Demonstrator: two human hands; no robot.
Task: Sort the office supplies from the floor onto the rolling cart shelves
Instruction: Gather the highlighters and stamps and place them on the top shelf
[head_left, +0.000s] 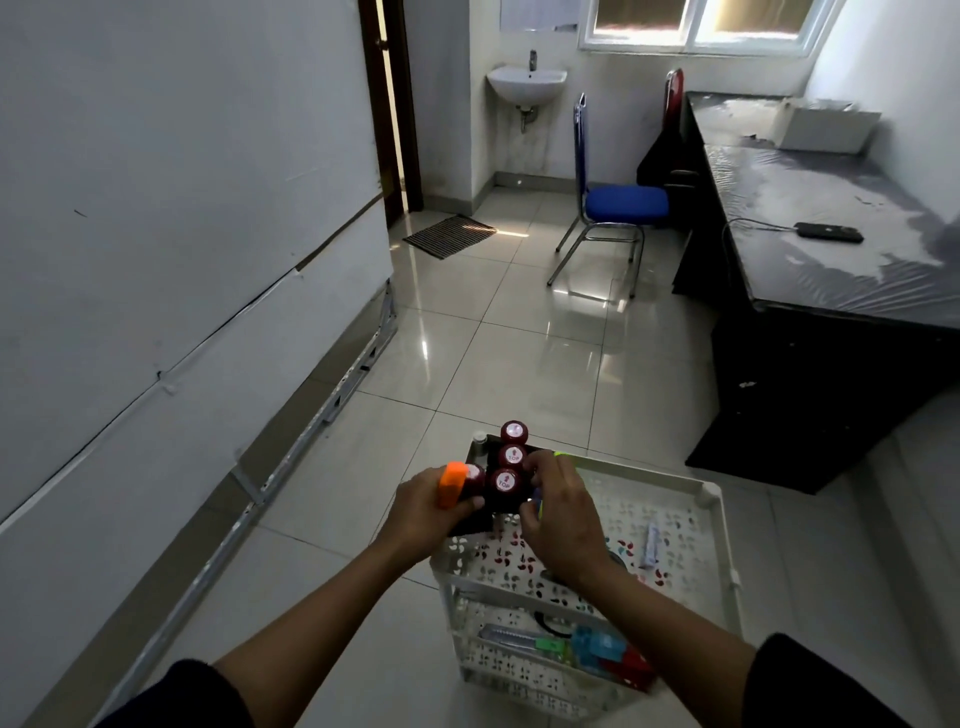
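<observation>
A white perforated rolling cart stands on the tiled floor in front of me. At the far left corner of its top shelf sit several dark red stamps with "TOP" caps on a black tray. My left hand grips an orange item together with a dark red stamp. My right hand curls over the stamps, with a green and blue item under its fingers. A small white tube lies on the top shelf. Blue, green and red supplies lie on the lower shelf.
A white wall panel runs along the left. A long dark desk covered in plastic stands at the right with a phone on it. Farther back are a blue chair, a floor mat and a sink.
</observation>
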